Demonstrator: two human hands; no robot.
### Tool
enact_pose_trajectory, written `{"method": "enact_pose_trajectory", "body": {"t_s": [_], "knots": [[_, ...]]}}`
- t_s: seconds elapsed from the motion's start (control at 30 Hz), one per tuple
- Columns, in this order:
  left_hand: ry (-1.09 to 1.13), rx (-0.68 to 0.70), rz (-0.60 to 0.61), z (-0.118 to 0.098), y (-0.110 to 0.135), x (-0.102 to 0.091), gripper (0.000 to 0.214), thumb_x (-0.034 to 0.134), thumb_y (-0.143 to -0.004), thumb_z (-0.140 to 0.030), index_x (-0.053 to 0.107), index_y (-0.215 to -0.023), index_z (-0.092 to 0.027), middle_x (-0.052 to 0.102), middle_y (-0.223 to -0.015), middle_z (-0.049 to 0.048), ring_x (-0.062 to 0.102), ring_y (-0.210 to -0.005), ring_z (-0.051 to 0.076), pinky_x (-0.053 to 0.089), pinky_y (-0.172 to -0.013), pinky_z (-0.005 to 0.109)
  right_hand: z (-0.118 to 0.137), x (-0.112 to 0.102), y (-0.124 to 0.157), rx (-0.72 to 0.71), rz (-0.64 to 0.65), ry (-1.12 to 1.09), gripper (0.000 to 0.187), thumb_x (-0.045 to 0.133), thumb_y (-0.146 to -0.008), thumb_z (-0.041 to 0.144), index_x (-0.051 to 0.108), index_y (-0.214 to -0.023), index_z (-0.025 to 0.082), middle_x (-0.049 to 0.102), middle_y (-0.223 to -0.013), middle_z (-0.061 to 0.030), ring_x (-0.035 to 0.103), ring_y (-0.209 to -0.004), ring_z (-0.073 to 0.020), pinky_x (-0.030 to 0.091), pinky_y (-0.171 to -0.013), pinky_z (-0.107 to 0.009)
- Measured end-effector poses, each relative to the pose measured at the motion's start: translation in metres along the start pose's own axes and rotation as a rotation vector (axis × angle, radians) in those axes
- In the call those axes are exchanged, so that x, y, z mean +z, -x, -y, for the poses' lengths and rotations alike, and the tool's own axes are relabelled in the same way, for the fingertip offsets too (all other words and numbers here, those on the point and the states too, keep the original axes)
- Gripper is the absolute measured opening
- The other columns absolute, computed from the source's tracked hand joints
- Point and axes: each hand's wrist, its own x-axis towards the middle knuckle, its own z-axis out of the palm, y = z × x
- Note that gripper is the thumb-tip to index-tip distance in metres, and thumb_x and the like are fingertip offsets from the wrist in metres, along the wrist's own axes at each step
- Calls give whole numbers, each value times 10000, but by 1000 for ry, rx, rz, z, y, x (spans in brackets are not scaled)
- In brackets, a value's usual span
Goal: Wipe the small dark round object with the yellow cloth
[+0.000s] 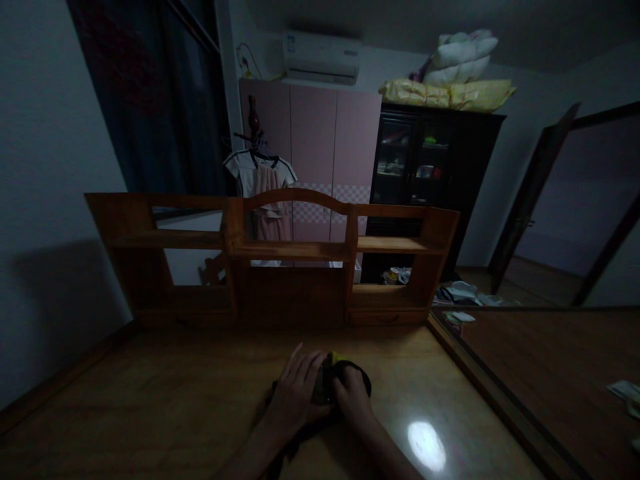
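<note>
A dark, soft-looking item (325, 390) with a black strap or flap lies on the wooden desktop in the middle of the lower view. Its exact kind is hard to make out in the dim light. At its far side shows a small yellow part (336, 359). My left hand (299, 383) lies over the item's left side, fingers extended across it and thumb along its near edge, holding it. On the right side, my right hand (351, 392) has its fingers curled into the dark material, with the fingertips hidden. Black material trails under my left forearm towards me.
Beyond the hands, a wooden shelf unit (290, 251) with two drawers stands along the back of the desktop (200, 387). A wall (55, 287) borders the left side. Past the desk's right edge (493, 387) is a lower brown surface with papers (625, 390).
</note>
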Motion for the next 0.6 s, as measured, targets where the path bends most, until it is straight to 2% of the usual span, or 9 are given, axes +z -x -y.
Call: {"method": "enact_pose_trajectory", "body": {"t_s": [0.13, 0.23, 0.3, 0.43, 0.6], "knots": [[28, -9, 37, 3, 2, 3, 784, 647, -726, -518, 344, -1359, -168, 512, -1271, 127, 472, -1201, 309, 259, -1095, 574, 6, -9, -2, -95, 30, 83, 202, 484, -805, 269, 634, -716, 167, 642, -723, -82, 570, -679, -214, 402, -652, -301], [67, -107, 3, 8, 6, 9, 811, 681, -693, -540, 356, -1345, -183, 496, -1289, 121, 411, -1257, 330, 323, -1063, 553, 10, -13, -7, -55, 46, -16, 301, 478, -841, 342, 635, -660, 161, 627, -641, -54, 552, -606, -186, 386, -607, -280], [108, -204, -20, 12, 7, 10, 810, 708, -667, -538, 372, -1325, -206, 496, -1290, 106, 383, -1278, 334, 363, -1038, 531, 12, -13, -11, 28, 84, -167, 301, 526, -813, 386, 647, -657, 158, 634, -648, -41, 565, -635, -187, 396, -610, -268], [227, -357, -31, 16, 5, 4, 740, 721, -672, -502, 398, -1286, -244, 521, -1254, 84, 468, -1207, 293, 409, -1001, 477, 16, -8, -15, 294, 326, -730, 252, 624, -703, 373, 676, -801, 147, 684, -780, -42, 614, -744, -208, 449, -671, -276], [354, -449, -121, 15, 1, 0, 705, 739, -666, -456, 411, -1256, -251, 546, -1216, 65, 539, -1120, 254, 442, -963, 429, 29, -8, -10, 363, 506, -1104, 376, 642, -722, 349, 645, -1014, 112, 687, -978, -98, 641, -885, -223, 470, -801, -317]]}}
